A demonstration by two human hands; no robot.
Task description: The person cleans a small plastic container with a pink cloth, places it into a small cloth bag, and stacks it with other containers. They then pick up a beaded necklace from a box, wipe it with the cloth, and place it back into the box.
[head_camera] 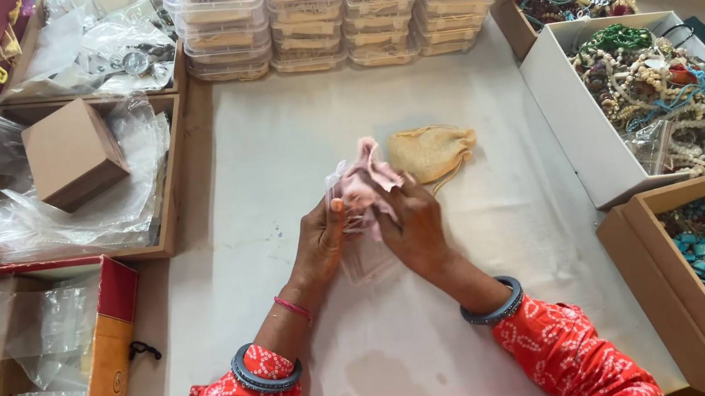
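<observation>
Both hands meet over the middle of the tabletop, which is covered with a white sheet. The left hand has its grip closed on a small pink pouch, fingers curled up around its left side together with a clear plastic sleeve that hangs beneath it. The right hand pinches the pouch from the other side, its grip also closed on the crumpled fabric, so the pouch sits raised between the two hands. Just beyond it, touching or nearly touching its upper edge, lies a tan drawstring pouch flat on the sheet. Stacks of clear lidded containers line the far edge. On the right, a white box holds tangled bead necklaces, and a cardboard box nearer holds blue and dark beads. On the left, a wooden tray holds clear bags and a small brown box.
</observation>
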